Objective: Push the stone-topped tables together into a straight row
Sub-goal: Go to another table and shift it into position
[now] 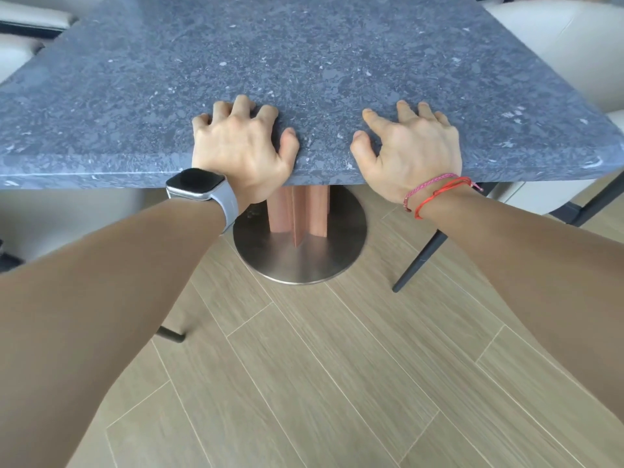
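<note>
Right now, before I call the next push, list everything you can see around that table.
table: one, grey-blue speckled stone top, straight ahead
post: one, reddish wood, under the top
base: one, silver metal disc, on the floor
chairs: at least two, cream with dark legs, either side of the table
floor: pale wood-look planks, underfoot
watch: one, grey strap, left wrist
bracelets: two, pink and red, right wrist
left hand: one, pressing on the top's near edge
right hand: one, pressing beside it

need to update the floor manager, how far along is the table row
Done: nothing looks joined yet; only one stone-topped table shows. In hand: the left hand and right hand press on its near edge. Left: pushing it into the row; no other tabletop is in view.
</note>
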Available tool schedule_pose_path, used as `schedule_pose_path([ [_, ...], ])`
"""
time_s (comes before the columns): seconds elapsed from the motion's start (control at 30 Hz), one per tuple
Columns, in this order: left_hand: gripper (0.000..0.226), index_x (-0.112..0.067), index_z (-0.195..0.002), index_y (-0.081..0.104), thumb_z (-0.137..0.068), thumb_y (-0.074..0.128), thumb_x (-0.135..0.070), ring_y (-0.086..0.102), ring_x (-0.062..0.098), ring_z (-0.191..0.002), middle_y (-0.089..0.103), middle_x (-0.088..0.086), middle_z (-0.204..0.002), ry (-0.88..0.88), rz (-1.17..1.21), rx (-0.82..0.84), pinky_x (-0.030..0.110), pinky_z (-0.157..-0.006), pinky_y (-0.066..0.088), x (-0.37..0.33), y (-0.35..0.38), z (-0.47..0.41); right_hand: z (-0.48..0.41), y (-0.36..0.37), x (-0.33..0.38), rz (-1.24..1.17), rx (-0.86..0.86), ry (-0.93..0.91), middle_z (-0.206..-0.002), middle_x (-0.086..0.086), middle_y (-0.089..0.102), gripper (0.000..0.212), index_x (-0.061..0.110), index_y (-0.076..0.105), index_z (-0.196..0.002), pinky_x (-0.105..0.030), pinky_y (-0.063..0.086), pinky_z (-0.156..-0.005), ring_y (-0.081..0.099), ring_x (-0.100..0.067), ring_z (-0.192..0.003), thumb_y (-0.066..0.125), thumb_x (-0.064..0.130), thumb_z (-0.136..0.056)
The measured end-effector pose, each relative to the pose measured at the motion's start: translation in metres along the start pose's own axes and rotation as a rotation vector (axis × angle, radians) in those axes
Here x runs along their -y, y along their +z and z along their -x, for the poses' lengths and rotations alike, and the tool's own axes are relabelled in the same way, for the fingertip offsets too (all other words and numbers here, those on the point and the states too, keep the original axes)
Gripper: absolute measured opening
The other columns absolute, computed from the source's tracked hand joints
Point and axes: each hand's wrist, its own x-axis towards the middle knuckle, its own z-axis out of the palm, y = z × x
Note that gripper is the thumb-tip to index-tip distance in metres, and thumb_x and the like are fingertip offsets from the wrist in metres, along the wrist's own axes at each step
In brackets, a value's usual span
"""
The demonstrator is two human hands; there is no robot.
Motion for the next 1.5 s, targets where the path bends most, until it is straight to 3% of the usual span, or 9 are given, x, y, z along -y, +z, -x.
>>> schedule_pose_path([
  [0.37,0.058,-0.018,-0.121,0.065,-0.092,0.030,-0.055,0.055,0.042,-0.114,0.062,0.014,-0.123,0.000,-0.009,-0.019,0.055,-0.096,0.039,0.002,0.000,0.005,0.004,-0.002,0.003,-0.020,-0.013,0.002,-0.134,-0.026,0.058,0.069,0.030,0.058,-0.139,-0.050,0.037,-0.106,0.050,-0.046,-0.124,0.020,0.058,-0.088],
  [0.57,0.059,-0.019,-0.122,0.064,-0.092,0.029,-0.055,0.055,0.043,-0.114,0.062,0.014,-0.123,0.017,-0.003,-0.025,0.055,-0.096,0.039,0.001,-0.001,0.003,0.003,0.002,0.002,-0.021,-0.068,0.001,-0.116,-0.023,0.065,0.065,0.029,0.064,-0.131,-0.048,0.041,-0.095,0.056,-0.044,-0.109,0.023,0.058,-0.089],
  [0.93,0.056,-0.020,-0.119,0.067,-0.092,0.032,-0.054,0.057,0.042,-0.112,0.065,0.012,-0.122,-0.004,0.009,-0.043,0.054,-0.096,0.041,0.001,0.002,0.005,0.003,0.004,0.002,-0.037,-0.040,0.017,-0.129,-0.025,0.061,0.065,0.028,0.063,-0.132,-0.051,0.039,-0.102,0.053,-0.048,-0.118,0.024,0.057,-0.089],
  [1.2,0.055,-0.020,-0.124,0.065,-0.092,0.035,-0.053,0.055,0.041,-0.117,0.063,0.010,-0.127,-0.009,0.027,-0.026,0.053,-0.101,0.039,0.000,-0.001,0.007,0.005,-0.005,0.004,-0.030,0.030,0.035,-0.141,-0.026,0.054,0.072,0.030,0.057,-0.140,-0.053,0.032,-0.111,0.046,-0.048,-0.129,0.017,0.059,-0.088],
  [1.5,0.057,-0.022,-0.130,0.061,-0.092,0.033,-0.054,0.051,0.039,-0.121,0.058,0.008,-0.134,-0.026,0.011,0.052,0.053,-0.103,0.035,-0.001,-0.009,0.007,0.005,-0.009,0.004,-0.037,0.110,0.042,-0.150,-0.023,0.045,0.066,0.032,0.052,-0.144,-0.053,0.024,-0.116,0.037,-0.046,-0.138,0.022,0.057,-0.091],
])
